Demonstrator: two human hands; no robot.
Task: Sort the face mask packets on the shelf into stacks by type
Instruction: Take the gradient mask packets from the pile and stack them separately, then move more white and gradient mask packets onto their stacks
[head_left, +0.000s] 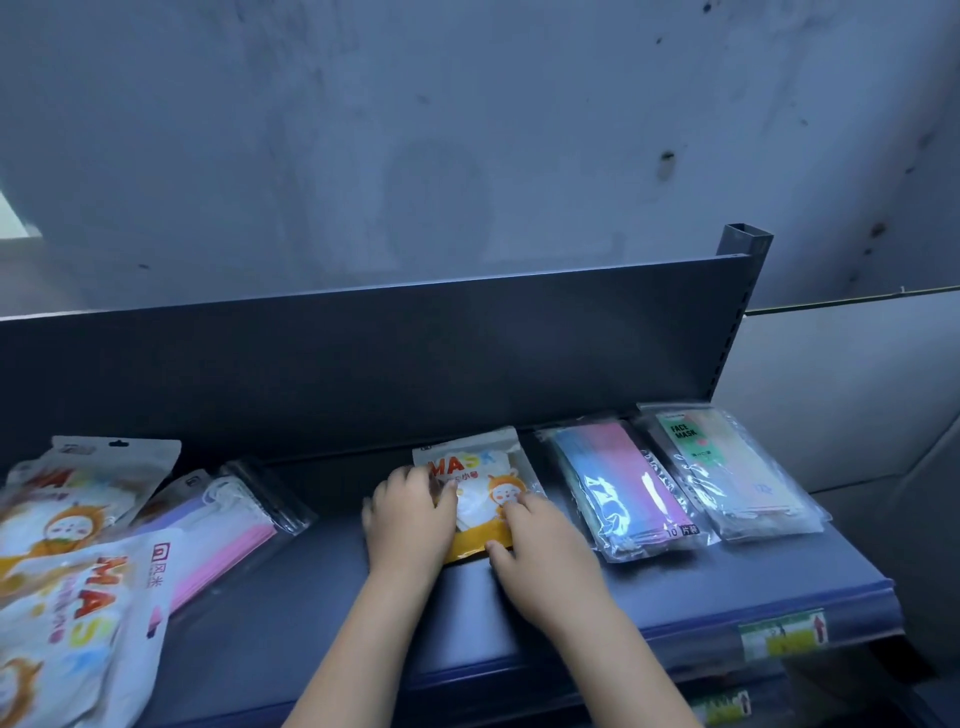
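The pile of cartoon packets (78, 597) at the near left is cut off by the left and bottom edges. At least three overlapping white-and-orange "MASK" packets show, and the full count cannot be told. Partly tucked under them lies a clear packet of pink masks (234, 525); whether a second clear one lies beneath it is hard to make out.

In the middle of the shelf (571, 597), one more cartoon packet (483, 483) lies flat, close to the back panel (363, 364). Both hands cover much of it. The left hand (410, 519) rests palm-down over its left edge with the fingers loosely bent on its face. The right hand (540, 545) lies on its near right corner, fingers stretched out and thumb at the near edge. Neither hand lifts it.

Just right of it is a clear packet of blue and pink masks (623, 483). Beside that, at the far right, is a clear packet with a green "FACE MASK" label (727, 467). Glare on the plastic hides whether either one is a single packet or a stack.

Behind the shelf rise a stained grey wall (467, 130) and one upright post (743, 241). One price label (782, 634) sits on the shelf's front strip; its print is too blurred to read.
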